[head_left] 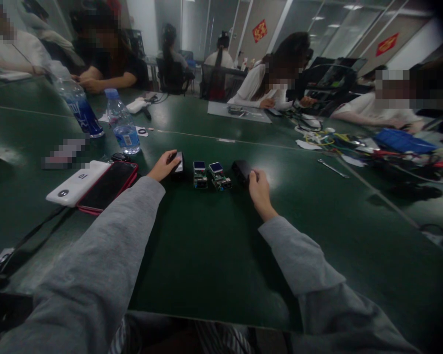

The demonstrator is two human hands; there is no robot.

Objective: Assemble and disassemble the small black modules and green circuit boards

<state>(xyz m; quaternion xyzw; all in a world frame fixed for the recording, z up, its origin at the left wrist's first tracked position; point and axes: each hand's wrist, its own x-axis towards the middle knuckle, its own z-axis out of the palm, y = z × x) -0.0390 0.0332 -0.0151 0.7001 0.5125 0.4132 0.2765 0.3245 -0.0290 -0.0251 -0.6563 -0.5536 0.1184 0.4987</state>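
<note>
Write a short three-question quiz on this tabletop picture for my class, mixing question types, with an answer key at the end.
1. Multiple choice: What lies between the left hand and the right hand?
A) two phones
B) two small circuit boards
C) two cups

2. True or false: The wrench lies off to the right hand's side, while the two bottles stand off to the left hand's side.

3. Short answer: What does the right hand have its fingers on?

Key:
1. B
2. True
3. A dark box
</note>
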